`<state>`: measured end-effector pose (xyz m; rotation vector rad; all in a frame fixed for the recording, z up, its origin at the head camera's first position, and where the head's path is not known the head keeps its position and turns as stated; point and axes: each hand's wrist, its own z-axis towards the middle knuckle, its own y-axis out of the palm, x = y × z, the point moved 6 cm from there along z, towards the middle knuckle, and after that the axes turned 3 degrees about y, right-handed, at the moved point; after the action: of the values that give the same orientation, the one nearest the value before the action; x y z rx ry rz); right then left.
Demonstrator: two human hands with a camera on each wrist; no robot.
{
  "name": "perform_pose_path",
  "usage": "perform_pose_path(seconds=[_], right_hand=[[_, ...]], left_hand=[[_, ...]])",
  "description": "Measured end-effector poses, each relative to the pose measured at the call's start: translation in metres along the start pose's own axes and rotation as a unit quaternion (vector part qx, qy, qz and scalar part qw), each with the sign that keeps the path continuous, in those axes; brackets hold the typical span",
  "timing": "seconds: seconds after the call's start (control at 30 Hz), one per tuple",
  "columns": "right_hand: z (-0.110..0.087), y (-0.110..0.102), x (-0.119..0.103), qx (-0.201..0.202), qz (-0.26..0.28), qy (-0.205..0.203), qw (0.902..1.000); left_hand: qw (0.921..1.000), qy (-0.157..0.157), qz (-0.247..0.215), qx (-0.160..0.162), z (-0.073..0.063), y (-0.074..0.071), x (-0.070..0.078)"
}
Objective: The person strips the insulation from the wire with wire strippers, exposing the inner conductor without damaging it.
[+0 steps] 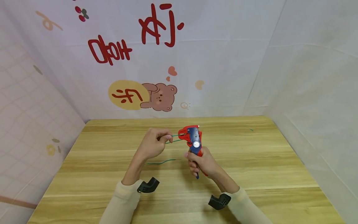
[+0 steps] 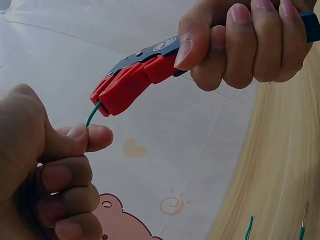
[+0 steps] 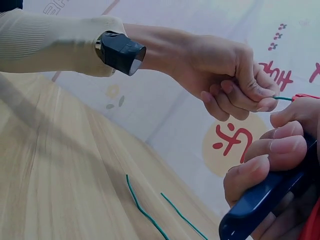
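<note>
My left hand (image 1: pixel 152 144) pinches a thin green wire (image 2: pixel 93 114) between thumb and forefinger, the other fingers curled in. The wire's far end sits in the red jaws of a wire stripper (image 1: pixel 195 137), which has a blue body. My right hand (image 1: pixel 203 161) grips the stripper by its handles, its head pointing toward the left hand. How deep the wire goes into the jaws is hidden.
Two more green wires lie on the wooden table (image 1: pixel 112 186): a nearer wire (image 1: pixel 161 163) with a bare end, and a farther wire (image 1: pixel 174 141) partly behind the left hand. A tiny green scrap (image 1: pixel 251 130) lies far right. Printed cloth walls (image 1: pixel 223 62) enclose the table.
</note>
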<state>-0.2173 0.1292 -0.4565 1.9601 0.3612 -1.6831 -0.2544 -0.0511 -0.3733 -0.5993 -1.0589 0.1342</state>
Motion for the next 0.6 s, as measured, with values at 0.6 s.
perform_pose_path(seconds=[0.6], right_hand=[[0.0010,-0.0027,-0.0019,0.003,-0.008,-0.015,0.9999]], left_hand=[[0.9999,-0.008,-0.009,-0.006,0.0006,-0.0025,-0.0019]])
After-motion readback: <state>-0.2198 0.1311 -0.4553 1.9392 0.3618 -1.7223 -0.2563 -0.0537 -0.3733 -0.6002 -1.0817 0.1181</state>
